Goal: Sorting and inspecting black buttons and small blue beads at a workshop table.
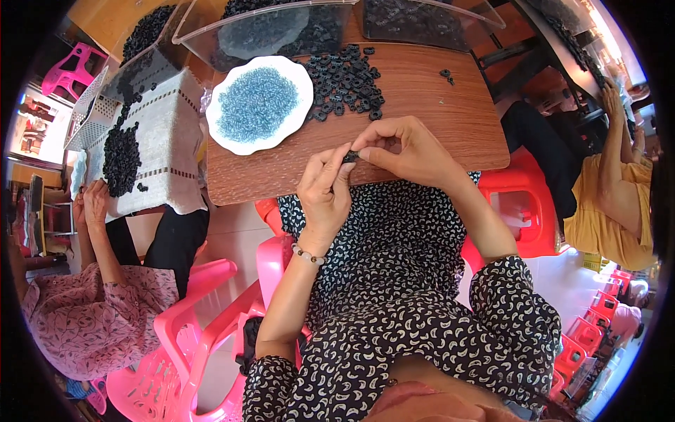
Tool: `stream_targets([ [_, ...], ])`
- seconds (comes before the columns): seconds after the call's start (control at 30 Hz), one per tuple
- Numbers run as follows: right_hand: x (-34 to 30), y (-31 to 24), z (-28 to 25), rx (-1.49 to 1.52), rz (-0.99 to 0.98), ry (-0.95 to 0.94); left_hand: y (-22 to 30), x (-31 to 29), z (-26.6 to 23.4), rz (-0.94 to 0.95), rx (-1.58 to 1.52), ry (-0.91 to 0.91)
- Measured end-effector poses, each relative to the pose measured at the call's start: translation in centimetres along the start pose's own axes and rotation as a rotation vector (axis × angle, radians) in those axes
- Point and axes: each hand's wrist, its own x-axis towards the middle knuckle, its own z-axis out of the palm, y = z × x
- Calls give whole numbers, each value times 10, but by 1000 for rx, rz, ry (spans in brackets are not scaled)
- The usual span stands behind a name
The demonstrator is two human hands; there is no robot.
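Over the near edge of the brown wooden table (436, 162), my left hand (327, 186) pinches a small black plastic part (350, 156) between thumb and fingers. My right hand (402, 148) meets it there, its thumb and forefinger pressed together at the part's right side. Whether a smaller piece sits between those right fingertips is too small to make out. Beyond my hands lies a loose heap of black plastic parts (344, 81). To its left, a white scalloped plate (304, 105) holds a mound of small clear bluish pieces (256, 102).
Clear plastic bins (281, 32) with black parts line the table's far side. A few stray parts (446, 74) lie at the right. On the left, a person's hand (95, 200) is at a cloth-covered table (165, 141) bearing black parts. Another person in yellow (612, 211) sits at right.
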Motion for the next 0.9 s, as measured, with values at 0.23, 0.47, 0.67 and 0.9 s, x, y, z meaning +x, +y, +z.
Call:
stream_targets([
  [0.23,1,1,-7,-47,15,-15,0,-2,0,-23,-23,-38],
  [0.47,1,2,-8,-78,44,-55,0,-4,0,-53,-39,-62],
  [0.67,1,10,-4,24,21,-5,-2,-5,-1,-145,-126,-99],
  [0.9,1,7,-11,-60,35,-98,-2,-4,-1,-138,-125,-100],
])
